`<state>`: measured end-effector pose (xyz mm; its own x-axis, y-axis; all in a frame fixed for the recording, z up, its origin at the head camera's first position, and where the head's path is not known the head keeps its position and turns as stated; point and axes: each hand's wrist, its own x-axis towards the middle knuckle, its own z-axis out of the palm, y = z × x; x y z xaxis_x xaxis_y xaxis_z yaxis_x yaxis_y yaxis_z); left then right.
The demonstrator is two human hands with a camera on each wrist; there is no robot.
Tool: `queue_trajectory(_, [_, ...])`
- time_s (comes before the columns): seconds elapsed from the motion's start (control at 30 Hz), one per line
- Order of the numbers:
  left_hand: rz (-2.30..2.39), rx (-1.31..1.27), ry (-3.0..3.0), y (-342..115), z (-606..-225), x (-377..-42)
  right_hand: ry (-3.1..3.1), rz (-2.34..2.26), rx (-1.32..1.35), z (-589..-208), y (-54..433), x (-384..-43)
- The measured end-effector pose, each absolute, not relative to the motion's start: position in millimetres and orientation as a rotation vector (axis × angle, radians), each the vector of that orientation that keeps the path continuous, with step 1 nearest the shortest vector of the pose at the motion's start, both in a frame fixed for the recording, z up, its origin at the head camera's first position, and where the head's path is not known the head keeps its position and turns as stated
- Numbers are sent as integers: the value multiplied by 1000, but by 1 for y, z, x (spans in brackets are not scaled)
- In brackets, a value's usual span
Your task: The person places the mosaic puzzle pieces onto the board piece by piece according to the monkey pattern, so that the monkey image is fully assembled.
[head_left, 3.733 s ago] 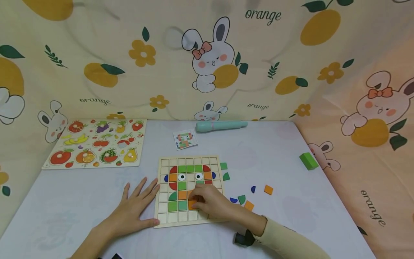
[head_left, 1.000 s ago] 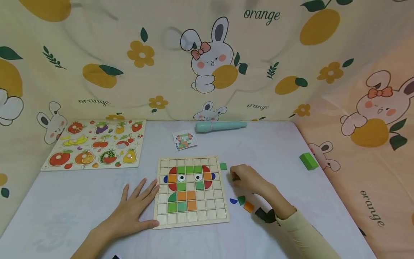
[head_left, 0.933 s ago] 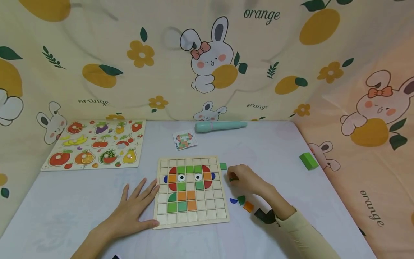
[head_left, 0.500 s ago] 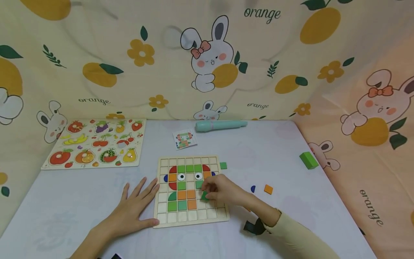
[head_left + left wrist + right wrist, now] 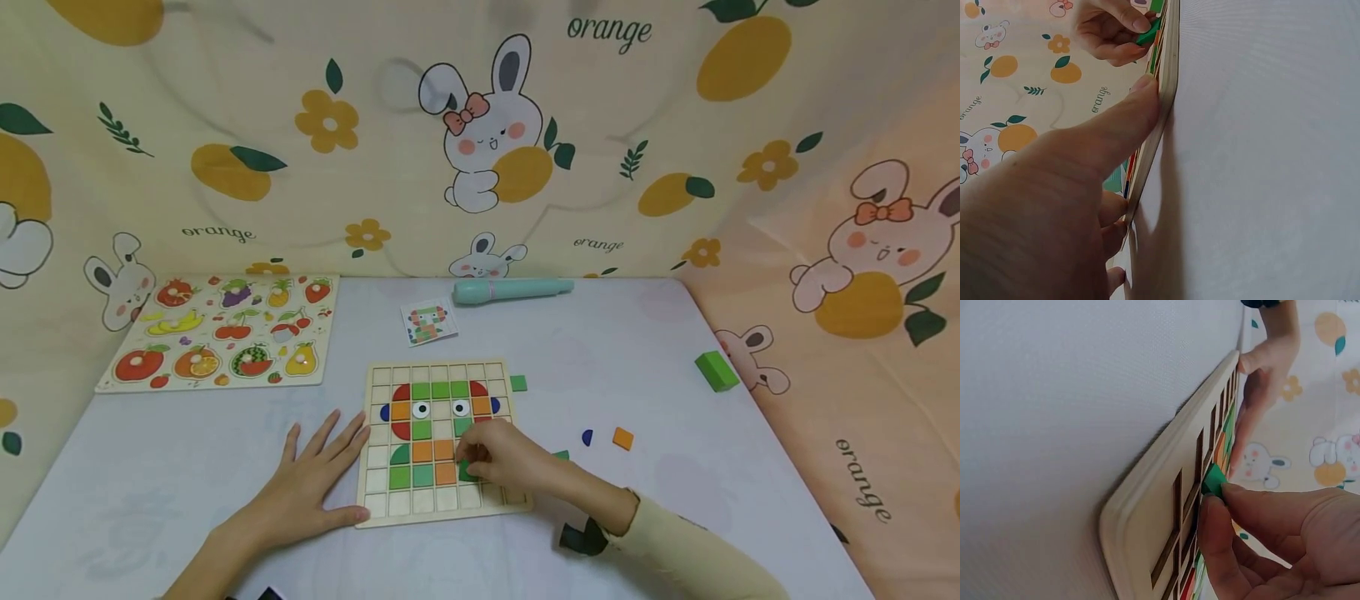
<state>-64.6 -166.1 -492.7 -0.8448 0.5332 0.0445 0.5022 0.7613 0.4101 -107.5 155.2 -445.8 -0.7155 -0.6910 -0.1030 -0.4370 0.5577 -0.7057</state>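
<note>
A wooden grid board [image 5: 377,505] lies on the table, with coloured tiles set in it as a face with two eye tiles [image 5: 422,409] above a partly filled body. My left hand [image 5: 300,492] rests at its left side, fingers spread, fingertips and thumb against the edge. Over the lower middle of the board, my right hand [image 5: 510,454] pinches a green quarter-round tile [image 5: 1214,479] between thumb and index finger. That tile is tilted close over the cells, right of the orange tiles [image 5: 445,473]. The right hand covers part of the board's right side in the head view.
Right of the board lie a green square tile [image 5: 518,383], a blue half-round [image 5: 587,437] and an orange square [image 5: 622,439]. Behind it are a pattern card [image 5: 429,323] and a teal pen-shaped object [image 5: 513,292]. A fruit puzzle [image 5: 210,388] lies back left, a green block [image 5: 716,372] far right.
The right hand let go of an orange tile in the board, took the green quarter-round from the table on the right, and carried it left over the board. The left hand stays put.
</note>
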Motion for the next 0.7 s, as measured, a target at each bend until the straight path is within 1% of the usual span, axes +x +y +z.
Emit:
queue_trajectory(0.3, [638,852,2882,-166,-492,-64,2579,-756,-919,-447,152,-101])
queue_trajectory(0.47, [635,840,2880,-166,-490,-64,2578,-746,-861,-447,150,-99])
queue_trajectory(0.7, [637,838,2881,-165,-489,-63,2579,-775,-860,-449,152,-98])
